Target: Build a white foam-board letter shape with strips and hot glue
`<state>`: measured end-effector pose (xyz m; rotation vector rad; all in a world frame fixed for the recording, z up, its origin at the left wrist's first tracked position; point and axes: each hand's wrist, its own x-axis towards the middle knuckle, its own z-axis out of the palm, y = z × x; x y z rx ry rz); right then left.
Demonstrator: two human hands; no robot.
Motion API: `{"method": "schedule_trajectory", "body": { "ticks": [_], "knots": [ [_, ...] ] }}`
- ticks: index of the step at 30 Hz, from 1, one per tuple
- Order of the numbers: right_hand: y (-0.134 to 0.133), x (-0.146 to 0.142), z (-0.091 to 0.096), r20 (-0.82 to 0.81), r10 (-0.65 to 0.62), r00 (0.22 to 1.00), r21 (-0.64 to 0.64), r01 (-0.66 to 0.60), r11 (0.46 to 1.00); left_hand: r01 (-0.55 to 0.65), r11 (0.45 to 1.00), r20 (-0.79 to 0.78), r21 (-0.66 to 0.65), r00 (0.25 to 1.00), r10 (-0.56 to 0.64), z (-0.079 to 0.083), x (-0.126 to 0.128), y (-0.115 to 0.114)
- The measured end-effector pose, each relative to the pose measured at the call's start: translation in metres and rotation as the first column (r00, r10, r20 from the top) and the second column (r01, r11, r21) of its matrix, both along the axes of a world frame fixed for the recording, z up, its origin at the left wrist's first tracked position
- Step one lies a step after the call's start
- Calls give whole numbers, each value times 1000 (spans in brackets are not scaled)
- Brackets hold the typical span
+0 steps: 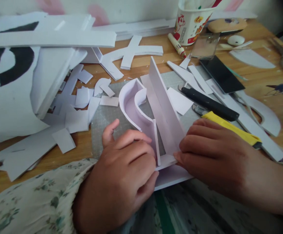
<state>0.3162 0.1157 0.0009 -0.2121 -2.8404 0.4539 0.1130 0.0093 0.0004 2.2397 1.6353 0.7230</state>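
Observation:
A white foam-board model [141, 107] with a curved wall and a tall straight panel [164, 107] stands on a grey cutting mat [102, 117]. My left hand [124, 172] has its fingers curled and pressed against the near end of the curved wall. My right hand [212, 152] has its fingers together, pinching the bottom edge of the straight panel where it meets the flat base strip [166, 162].
A yellow utility knife [231, 128] and a black one [209, 104] lie to the right of the model. Foam-board scraps [78, 107] litter the left side. Large white sheets [49, 32] pile at back left. A printed cup [192, 22], marker [177, 45] and black phone [221, 74] sit behind.

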Motion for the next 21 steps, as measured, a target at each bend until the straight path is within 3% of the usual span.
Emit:
{"method": "schedule_trajectory", "body": {
  "ticks": [6, 11, 13, 15, 18, 21],
  "knots": [
    [0, 0, 0, 21, -13, 1000, -23, 14, 1000, -56, 998, 15, 7, 998, 56, 4, -1, -2],
    [-3, 2, 0, 2, -73, 997, -78, 73, 994, -30, 1000, -11, -1, 999, 30, 2, 1, -2],
    [2, 10, 0, -46, -128, 991, -146, 120, 982, -18, 1000, -20, -6, 1000, 17, 1, 1, -2],
    [12, 24, 0, -107, -268, 958, -171, 247, 954, -11, 1000, -22, 4, 1000, 11, -2, 1, -2],
    [30, 50, -7, -90, -498, 863, -27, 497, 867, -13, 1000, -12, 28, 1000, 14, -4, 0, -3],
    [40, 71, -21, 134, -591, 795, 231, 555, 799, -7, 1000, -21, 14, 1000, 7, -5, 0, -4]
  ]
}}
